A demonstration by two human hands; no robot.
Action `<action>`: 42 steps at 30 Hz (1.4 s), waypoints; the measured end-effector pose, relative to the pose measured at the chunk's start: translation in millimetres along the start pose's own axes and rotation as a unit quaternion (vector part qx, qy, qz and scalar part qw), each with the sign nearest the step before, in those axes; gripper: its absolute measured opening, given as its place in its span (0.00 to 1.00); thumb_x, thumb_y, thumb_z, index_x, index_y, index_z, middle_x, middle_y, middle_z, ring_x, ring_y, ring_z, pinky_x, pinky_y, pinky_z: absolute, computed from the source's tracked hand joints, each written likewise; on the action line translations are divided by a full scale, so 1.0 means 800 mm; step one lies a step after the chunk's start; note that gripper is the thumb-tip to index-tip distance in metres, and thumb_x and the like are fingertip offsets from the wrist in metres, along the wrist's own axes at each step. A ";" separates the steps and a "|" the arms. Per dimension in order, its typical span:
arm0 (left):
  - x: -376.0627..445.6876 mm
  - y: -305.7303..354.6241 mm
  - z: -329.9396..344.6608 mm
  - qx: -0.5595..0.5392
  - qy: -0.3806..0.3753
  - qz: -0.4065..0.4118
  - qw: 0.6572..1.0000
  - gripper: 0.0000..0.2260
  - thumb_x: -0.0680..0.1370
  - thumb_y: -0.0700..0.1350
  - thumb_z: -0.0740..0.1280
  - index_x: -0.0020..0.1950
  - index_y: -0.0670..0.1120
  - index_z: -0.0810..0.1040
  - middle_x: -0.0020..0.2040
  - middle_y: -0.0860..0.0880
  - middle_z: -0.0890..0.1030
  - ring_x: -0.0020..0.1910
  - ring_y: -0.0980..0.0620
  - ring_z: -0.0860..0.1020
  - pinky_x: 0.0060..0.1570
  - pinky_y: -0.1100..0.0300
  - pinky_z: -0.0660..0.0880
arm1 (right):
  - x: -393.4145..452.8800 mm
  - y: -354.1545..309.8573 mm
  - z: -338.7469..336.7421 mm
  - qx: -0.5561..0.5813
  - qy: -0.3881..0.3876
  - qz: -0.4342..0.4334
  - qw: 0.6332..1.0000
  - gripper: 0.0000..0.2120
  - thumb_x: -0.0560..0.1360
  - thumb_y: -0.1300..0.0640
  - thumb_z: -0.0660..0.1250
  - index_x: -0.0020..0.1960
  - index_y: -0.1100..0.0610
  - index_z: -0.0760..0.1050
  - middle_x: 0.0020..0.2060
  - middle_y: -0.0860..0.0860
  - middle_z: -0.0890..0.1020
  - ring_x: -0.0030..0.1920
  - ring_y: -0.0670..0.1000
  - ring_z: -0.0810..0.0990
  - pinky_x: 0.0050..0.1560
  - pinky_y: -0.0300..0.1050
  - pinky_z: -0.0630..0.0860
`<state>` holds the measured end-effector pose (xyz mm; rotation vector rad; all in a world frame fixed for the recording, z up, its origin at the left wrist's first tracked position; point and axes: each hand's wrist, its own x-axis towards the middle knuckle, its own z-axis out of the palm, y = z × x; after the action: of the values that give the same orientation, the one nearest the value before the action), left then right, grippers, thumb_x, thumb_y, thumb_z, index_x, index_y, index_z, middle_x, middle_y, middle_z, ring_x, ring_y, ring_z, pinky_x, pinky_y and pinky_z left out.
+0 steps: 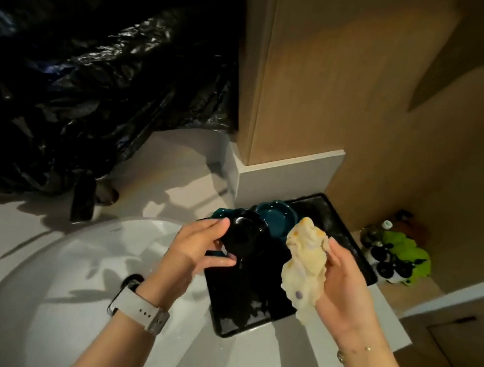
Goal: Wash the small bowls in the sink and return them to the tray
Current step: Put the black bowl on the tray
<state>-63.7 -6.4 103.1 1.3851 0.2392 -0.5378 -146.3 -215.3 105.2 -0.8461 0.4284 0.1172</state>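
Above the black tray [248, 319], between the white sink [43, 266] and the wall, the left hand [198, 247] grips a small black bowl [242, 233] by its rim, thumb and fingers curled round it. Teal bowls [276, 216] lie on the tray's far end. Beside them, the right hand [344, 289] clutches a crumpled yellowish cloth [305, 263].

This looks like a home washroom corner: a round white sink [45, 251] set into a pale surface [175, 160], wood-panelled walls [373, 93] rising right behind it, crinkled black plastic sheeting [87, 72] heaped at the back, and small bottles [393, 256] crowded on a low ledge beside it.
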 end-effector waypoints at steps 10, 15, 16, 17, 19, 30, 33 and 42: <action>0.161 0.004 0.190 0.446 0.055 0.193 0.872 0.16 0.83 0.47 0.60 0.44 0.39 0.82 0.39 0.39 0.82 0.39 0.43 0.79 0.41 0.55 0.73 | 0.057 -0.088 -0.091 -0.125 0.174 -0.136 0.967 0.15 0.73 0.55 0.69 0.60 0.56 0.78 0.51 0.54 0.85 0.48 0.50 0.84 0.47 0.43 0.77; 0.233 -0.027 0.222 0.592 0.035 0.176 0.785 0.18 0.83 0.49 0.58 0.46 0.39 0.81 0.44 0.40 0.83 0.44 0.41 0.79 0.43 0.55 0.72 | 0.093 -0.110 -0.130 -0.146 0.200 -0.136 0.959 0.13 0.74 0.58 0.70 0.58 0.57 0.79 0.50 0.54 0.85 0.48 0.53 0.83 0.48 0.44 0.77; 0.241 -0.032 0.223 0.616 0.041 0.166 0.769 0.16 0.83 0.48 0.57 0.50 0.41 0.81 0.48 0.41 0.83 0.47 0.41 0.80 0.46 0.55 0.73 | 0.098 -0.111 -0.135 -0.151 0.202 -0.136 0.958 0.12 0.74 0.59 0.69 0.57 0.57 0.79 0.49 0.54 0.85 0.47 0.52 0.83 0.47 0.42 0.77; 0.246 -0.035 0.223 0.628 0.044 0.159 0.761 0.15 0.83 0.48 0.57 0.54 0.42 0.80 0.51 0.42 0.83 0.50 0.41 0.80 0.48 0.54 0.74 | 0.103 -0.112 -0.138 -0.155 0.203 -0.134 0.958 0.11 0.74 0.59 0.69 0.57 0.57 0.79 0.48 0.54 0.85 0.46 0.51 0.82 0.46 0.41 0.78; 0.252 -0.040 0.219 0.650 0.050 0.156 0.742 0.14 0.83 0.47 0.57 0.62 0.45 0.77 0.55 0.42 0.83 0.54 0.40 0.80 0.51 0.52 0.77 | 0.111 -0.112 -0.145 -0.154 0.204 -0.128 0.958 0.10 0.74 0.60 0.69 0.56 0.57 0.79 0.48 0.55 0.85 0.45 0.51 0.83 0.44 0.38 0.79; 0.244 -0.029 0.202 0.709 0.061 0.177 0.680 0.13 0.83 0.50 0.57 0.62 0.46 0.74 0.54 0.44 0.82 0.51 0.42 0.81 0.47 0.52 0.77 | 0.125 -0.091 -0.122 -0.197 0.176 -0.120 0.957 0.07 0.74 0.61 0.70 0.50 0.52 0.81 0.44 0.51 0.86 0.46 0.51 0.84 0.49 0.43 0.79; 0.212 -0.021 0.179 0.664 0.079 0.223 0.709 0.12 0.83 0.52 0.57 0.55 0.47 0.75 0.49 0.47 0.82 0.47 0.45 0.81 0.41 0.56 0.73 | 0.118 -0.082 -0.105 -0.212 0.163 -0.113 0.957 0.08 0.74 0.61 0.70 0.52 0.54 0.81 0.46 0.52 0.86 0.48 0.53 0.83 0.53 0.49 0.78; 0.085 -0.029 -0.004 0.323 0.233 0.196 0.896 0.02 0.76 0.47 0.70 0.48 0.52 0.81 0.44 0.52 0.85 0.41 0.56 0.82 0.46 0.61 0.77 | 0.114 -0.027 0.028 -0.344 -0.011 -0.108 0.933 0.07 0.72 0.62 0.71 0.50 0.55 0.80 0.46 0.52 0.84 0.46 0.47 0.82 0.46 0.35 0.77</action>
<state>-16.4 -20.0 50.4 2.1468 0.1601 0.0884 -50.3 -219.4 95.5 -1.5767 0.2662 0.0709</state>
